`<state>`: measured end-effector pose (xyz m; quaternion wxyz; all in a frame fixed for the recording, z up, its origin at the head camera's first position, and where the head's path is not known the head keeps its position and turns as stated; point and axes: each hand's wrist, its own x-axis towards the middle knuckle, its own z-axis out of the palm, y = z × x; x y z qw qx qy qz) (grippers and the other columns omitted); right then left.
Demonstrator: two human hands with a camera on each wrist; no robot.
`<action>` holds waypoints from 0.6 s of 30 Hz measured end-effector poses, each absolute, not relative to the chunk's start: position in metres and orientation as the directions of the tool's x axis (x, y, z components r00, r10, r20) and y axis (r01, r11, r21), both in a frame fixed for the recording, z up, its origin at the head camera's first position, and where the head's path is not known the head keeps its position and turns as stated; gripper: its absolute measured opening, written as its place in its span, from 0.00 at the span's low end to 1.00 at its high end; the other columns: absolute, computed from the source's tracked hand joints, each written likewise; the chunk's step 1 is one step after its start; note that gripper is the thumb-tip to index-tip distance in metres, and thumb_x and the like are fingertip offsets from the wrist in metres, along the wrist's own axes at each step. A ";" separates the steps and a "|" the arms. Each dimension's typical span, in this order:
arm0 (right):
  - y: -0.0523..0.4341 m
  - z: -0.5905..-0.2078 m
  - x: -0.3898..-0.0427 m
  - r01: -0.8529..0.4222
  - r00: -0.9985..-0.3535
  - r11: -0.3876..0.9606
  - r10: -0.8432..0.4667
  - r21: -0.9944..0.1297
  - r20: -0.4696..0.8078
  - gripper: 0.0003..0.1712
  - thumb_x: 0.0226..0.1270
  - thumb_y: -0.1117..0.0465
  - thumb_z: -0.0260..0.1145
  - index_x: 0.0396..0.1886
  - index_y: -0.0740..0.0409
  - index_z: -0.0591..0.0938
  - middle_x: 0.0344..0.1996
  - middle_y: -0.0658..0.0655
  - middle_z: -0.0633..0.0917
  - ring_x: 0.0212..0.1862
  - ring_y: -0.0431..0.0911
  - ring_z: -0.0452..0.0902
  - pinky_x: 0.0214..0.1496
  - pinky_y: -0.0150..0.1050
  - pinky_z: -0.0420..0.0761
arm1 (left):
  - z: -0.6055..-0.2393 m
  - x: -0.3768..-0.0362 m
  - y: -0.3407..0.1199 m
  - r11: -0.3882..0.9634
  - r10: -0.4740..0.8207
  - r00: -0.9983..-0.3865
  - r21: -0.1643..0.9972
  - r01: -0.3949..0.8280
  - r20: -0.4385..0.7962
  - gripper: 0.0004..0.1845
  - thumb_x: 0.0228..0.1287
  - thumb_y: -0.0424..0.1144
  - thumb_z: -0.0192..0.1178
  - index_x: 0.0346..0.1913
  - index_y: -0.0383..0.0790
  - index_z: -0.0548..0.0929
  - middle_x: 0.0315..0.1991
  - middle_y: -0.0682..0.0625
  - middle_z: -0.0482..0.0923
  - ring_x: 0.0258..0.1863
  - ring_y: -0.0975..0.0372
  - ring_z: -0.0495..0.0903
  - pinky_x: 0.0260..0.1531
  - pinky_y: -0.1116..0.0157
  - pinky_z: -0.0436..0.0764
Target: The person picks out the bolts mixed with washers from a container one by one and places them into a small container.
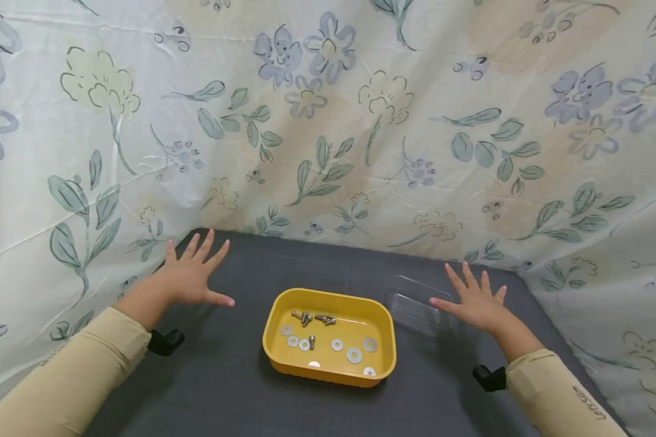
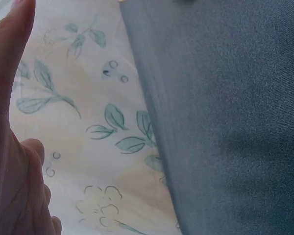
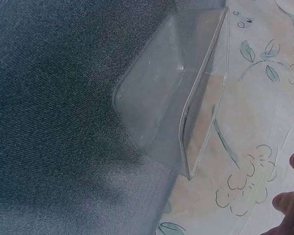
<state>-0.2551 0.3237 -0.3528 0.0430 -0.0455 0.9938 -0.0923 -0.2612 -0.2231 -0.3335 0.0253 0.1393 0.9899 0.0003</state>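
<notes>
On the left, the person's left hand (image 1: 191, 276) hovers palm down over the far left corner of a dark grey worktop (image 1: 224, 388), its fingers (image 1: 205, 246) spread straight and holding nothing; a beige sleeve (image 1: 71, 376) covers the forearm. In the middle of the worktop sits a yellow tray (image 1: 284, 358), a shallow rounded rectangle. Inside it lie several flat silver washers (image 1: 354, 355) scattered across the floor of the tray, and a few small silver bolts (image 1: 306, 318) clustered toward its far left side. Just beside the tray's far right corner stands a clear plastic container (image 1: 410, 297), which looks empty. To the right, the right hand (image 1: 475, 303) is held flat with fingers (image 1: 459, 276) splayed, its thumb tip over or touching the container's right end, gripping nothing. A floral cloth (image 1: 328, 121) hangs behind and around the worktop.
</notes>
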 end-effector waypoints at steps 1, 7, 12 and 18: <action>0.324 -0.353 -0.255 -0.085 -0.992 0.978 -0.101 -0.189 -0.076 0.60 0.52 0.23 0.48 0.73 0.52 0.38 0.68 0.71 0.33 0.62 0.75 0.20 0.47 0.74 0.18 | -0.333 -0.261 -0.223 0.960 0.279 -0.959 0.007 0.279 -0.049 0.71 0.26 0.86 0.43 0.73 0.44 0.41 0.71 0.36 0.24 0.67 0.37 0.27 0.47 0.35 0.15; 0.322 -0.353 -0.256 -0.093 -0.991 0.975 -0.109 -0.201 -0.074 0.59 0.53 0.24 0.49 0.73 0.51 0.38 0.68 0.71 0.33 0.63 0.75 0.19 0.47 0.74 0.18 | -0.335 -0.264 -0.220 0.957 0.290 -0.956 0.004 0.291 -0.040 0.71 0.26 0.86 0.43 0.73 0.45 0.39 0.71 0.37 0.24 0.67 0.37 0.27 0.47 0.34 0.16; 0.322 -0.355 -0.259 -0.095 -0.990 0.975 -0.113 -0.201 -0.080 0.59 0.54 0.24 0.48 0.73 0.51 0.37 0.68 0.70 0.32 0.63 0.75 0.19 0.47 0.74 0.18 | -0.338 -0.266 -0.216 0.955 0.296 -0.954 0.010 0.296 -0.048 0.72 0.25 0.86 0.43 0.73 0.44 0.40 0.71 0.37 0.25 0.67 0.37 0.28 0.47 0.34 0.16; 0.323 -0.358 -0.262 -0.102 -0.990 0.976 -0.119 -0.191 -0.080 0.59 0.53 0.23 0.47 0.73 0.50 0.37 0.68 0.70 0.32 0.62 0.75 0.20 0.47 0.74 0.18 | -0.341 -0.269 -0.210 0.950 0.311 -0.949 0.012 0.311 -0.054 0.72 0.25 0.87 0.43 0.73 0.45 0.38 0.71 0.38 0.25 0.67 0.39 0.28 0.50 0.33 0.20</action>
